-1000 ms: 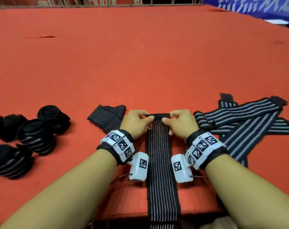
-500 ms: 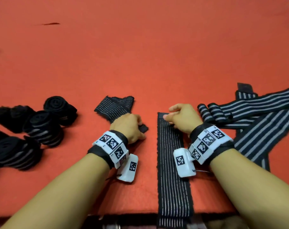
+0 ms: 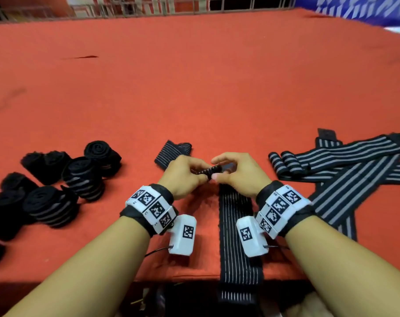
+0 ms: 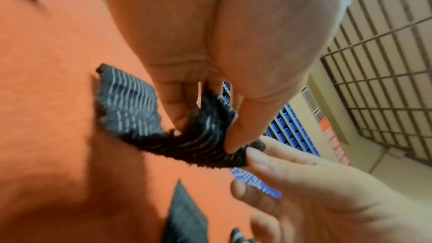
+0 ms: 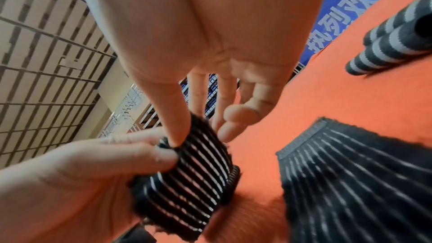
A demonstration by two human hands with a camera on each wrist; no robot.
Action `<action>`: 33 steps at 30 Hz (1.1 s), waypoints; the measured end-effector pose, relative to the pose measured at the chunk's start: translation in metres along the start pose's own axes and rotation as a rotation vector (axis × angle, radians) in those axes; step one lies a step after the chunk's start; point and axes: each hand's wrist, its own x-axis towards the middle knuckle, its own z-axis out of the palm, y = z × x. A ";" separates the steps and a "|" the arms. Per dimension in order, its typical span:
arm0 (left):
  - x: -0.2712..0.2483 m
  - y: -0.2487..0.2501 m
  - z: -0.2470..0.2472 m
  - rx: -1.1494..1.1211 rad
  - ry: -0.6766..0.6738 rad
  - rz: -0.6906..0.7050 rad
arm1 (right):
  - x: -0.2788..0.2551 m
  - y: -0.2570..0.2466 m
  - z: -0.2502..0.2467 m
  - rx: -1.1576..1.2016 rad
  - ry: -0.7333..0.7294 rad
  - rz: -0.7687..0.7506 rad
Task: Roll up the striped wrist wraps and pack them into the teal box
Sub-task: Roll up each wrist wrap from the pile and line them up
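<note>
Rolling: we start the thin-striped wrist wrap point(image 3: 238, 236) at its 12 o'clock end.
Fingers: left hand point(image 3: 183, 177) and right hand point(image 3: 240, 172) pinch it.
Handling: soft, stretchy; we'd judge edges best.

The person's arms are bare, with no sleeves showing. The left hand point(image 3: 183, 177) is wearing a black band around its wrist. White blocks point(image 3: 152, 208) are sitting on that band, each showing a black-and-white square code. A white box point(image 3: 183, 235) with one more code is hanging just below the band, and a thin black wire is coming out of it. The right hand point(image 3: 242, 173) is wearing the same things: a black band, white code blocks point(image 3: 280, 208), a white box point(image 3: 250, 236) and a thin wire.
</note>
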 end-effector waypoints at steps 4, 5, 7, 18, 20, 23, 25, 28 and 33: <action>-0.019 0.043 -0.022 -0.168 0.143 0.106 | -0.013 -0.032 -0.004 0.103 0.240 -0.073; -0.024 0.053 -0.027 -0.218 0.157 0.128 | -0.016 -0.040 -0.006 0.137 0.269 -0.098; -0.037 0.073 -0.036 -0.326 0.161 0.166 | -0.026 -0.060 -0.011 0.216 0.234 -0.176; -0.101 0.147 -0.076 -0.322 0.362 0.406 | -0.089 -0.142 -0.051 0.189 0.315 -0.503; -0.114 0.159 -0.084 -0.264 0.439 0.478 | -0.105 -0.160 -0.059 0.245 0.352 -0.524; -0.138 0.180 -0.097 -0.214 0.500 0.571 | -0.132 -0.186 -0.071 0.335 0.391 -0.580; -0.155 0.193 -0.102 -0.272 0.457 0.620 | -0.152 -0.201 -0.079 0.384 0.372 -0.603; -0.173 0.207 -0.103 -0.322 0.405 0.640 | -0.174 -0.215 -0.090 0.426 0.340 -0.609; -0.165 0.197 -0.087 -0.371 0.315 0.505 | -0.175 -0.201 -0.091 0.360 0.317 -0.486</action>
